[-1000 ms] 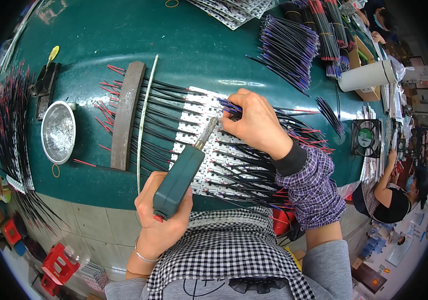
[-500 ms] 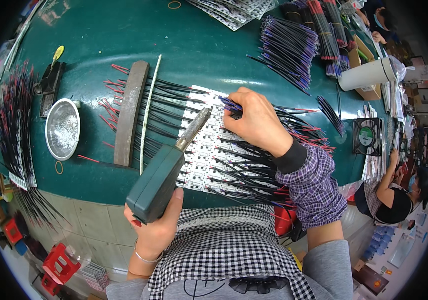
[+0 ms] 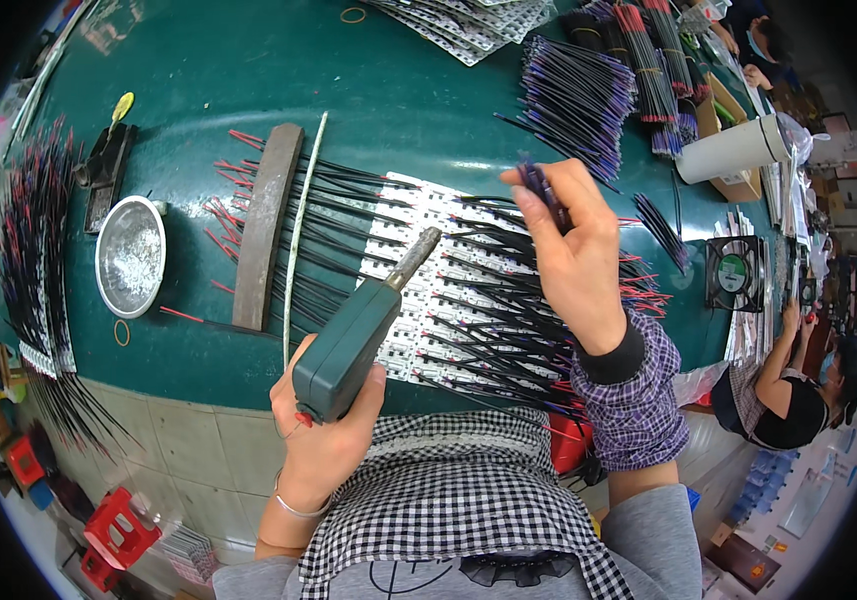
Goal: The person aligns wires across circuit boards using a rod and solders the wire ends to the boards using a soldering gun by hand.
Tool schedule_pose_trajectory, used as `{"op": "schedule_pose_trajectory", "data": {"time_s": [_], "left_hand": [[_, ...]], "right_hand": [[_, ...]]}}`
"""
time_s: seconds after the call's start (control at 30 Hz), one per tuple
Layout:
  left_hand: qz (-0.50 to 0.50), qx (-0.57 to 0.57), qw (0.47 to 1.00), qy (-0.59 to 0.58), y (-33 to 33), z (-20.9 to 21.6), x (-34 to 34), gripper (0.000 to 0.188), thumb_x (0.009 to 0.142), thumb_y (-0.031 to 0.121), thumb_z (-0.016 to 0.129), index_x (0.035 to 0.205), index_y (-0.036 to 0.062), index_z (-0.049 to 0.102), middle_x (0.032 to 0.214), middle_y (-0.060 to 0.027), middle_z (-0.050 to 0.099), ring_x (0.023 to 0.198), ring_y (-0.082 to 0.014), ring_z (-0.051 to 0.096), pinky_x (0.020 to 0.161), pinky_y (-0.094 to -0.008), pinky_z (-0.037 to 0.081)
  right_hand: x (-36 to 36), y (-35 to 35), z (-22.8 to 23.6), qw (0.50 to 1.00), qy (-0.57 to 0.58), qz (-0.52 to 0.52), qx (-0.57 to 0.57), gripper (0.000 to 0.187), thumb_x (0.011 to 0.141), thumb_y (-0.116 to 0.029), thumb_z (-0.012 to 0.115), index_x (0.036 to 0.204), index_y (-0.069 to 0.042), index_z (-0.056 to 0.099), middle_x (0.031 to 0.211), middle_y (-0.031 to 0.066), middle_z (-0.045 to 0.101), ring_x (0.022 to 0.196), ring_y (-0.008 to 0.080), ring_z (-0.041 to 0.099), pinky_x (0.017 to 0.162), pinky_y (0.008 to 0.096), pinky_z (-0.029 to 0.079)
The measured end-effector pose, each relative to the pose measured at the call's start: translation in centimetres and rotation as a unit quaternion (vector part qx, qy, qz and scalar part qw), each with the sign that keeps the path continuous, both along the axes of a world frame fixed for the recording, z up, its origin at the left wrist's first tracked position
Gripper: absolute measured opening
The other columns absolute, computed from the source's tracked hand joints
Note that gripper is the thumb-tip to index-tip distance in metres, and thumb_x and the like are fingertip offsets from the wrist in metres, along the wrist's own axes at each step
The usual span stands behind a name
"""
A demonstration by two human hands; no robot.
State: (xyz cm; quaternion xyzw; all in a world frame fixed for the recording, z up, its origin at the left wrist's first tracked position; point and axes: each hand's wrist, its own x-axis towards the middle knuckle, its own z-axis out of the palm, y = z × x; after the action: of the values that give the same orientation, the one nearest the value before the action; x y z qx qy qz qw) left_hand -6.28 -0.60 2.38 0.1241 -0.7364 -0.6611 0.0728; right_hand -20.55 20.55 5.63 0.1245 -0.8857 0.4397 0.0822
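Observation:
My left hand (image 3: pixel 323 450) is closed around the green body of a soldering gun (image 3: pixel 348 345), whose metal tip points up and right over a white circuit board panel (image 3: pixel 403 345). Many black wires (image 3: pixel 493 325) run off the panel's right side, some with red ends. My right hand (image 3: pixel 585 265) pinches a small bunch of dark purple-tipped wires (image 3: pixel 540 190) above the panel's upper right, over the attached wires. A flat metal bar (image 3: pixel 268 230) lies across the wires on the panel's left, beside a thin pale rod (image 3: pixel 305 215).
A metal bowl (image 3: pixel 106 270) and a black holder (image 3: pixel 106 170) stand at left, near a wired board (image 3: pixel 48 260). Loose wires (image 3: pixel 578 105), a white cylinder (image 3: pixel 728 150) and a small fan (image 3: pixel 735 272) are at right. A co-worker (image 3: pixel 788 385) sits beyond.
My right hand has lifted away from the panel, up and to the right, still pinching wires. My left hand has shifted the soldering gun slightly right and up.

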Motion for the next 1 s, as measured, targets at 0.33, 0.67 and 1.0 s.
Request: {"op": "schedule_pose_trajectory", "data": {"time_s": [0.33, 0.67, 1.0], "left_hand": [[0.005, -0.011, 1.0, -0.022, 0.3, -0.4, -0.3, 0.016, 0.08, -0.005, 0.076, 0.094, -0.0039, 0.068, 0.085, -0.0041, 0.064, 0.07, -0.0078, 0.058, 0.061, -0.0245, 0.047], [0.009, -0.095, 0.995, 0.013, -1.2, -1.6, 1.9, 0.033, 0.08, -0.008, 0.077, 0.113, -0.0042, 0.071, 0.098, -0.0092, 0.074, 0.059, -0.0059, 0.059, 0.047, -0.0202, 0.043], [0.027, -0.08, 0.996, 0.01, -1.4, -2.0, 2.6, 0.034, 0.081, -0.007, 0.077, 0.114, -0.0053, 0.07, 0.097, -0.0105, 0.074, 0.06, -0.0074, 0.061, 0.048, -0.0206, 0.045]], "right_hand": [[0.8, -0.2, -0.6, 0.995, -0.045, 0.072, 0.047, 0.016, 0.09, 0.0, 0.068, 0.105, 0.002, 0.069, 0.092, 0.0115, 0.061, 0.079, 0.0211, 0.061, 0.073, 0.0301, 0.047], [1.1, -0.4, -2.3, 0.992, -0.086, 0.085, 0.034, 0.026, 0.078, 0.009, 0.07, 0.103, 0.005, 0.066, 0.093, 0.0176, 0.065, 0.086, 0.0352, 0.066, 0.077, 0.0407, 0.052], [1.7, -0.5, -3.9, 0.99, -0.049, 0.104, 0.084, 0.025, 0.077, 0.007, 0.067, 0.102, 0.004, 0.063, 0.097, 0.0192, 0.06, 0.085, 0.038, 0.06, 0.076, 0.0455, 0.048]]}}
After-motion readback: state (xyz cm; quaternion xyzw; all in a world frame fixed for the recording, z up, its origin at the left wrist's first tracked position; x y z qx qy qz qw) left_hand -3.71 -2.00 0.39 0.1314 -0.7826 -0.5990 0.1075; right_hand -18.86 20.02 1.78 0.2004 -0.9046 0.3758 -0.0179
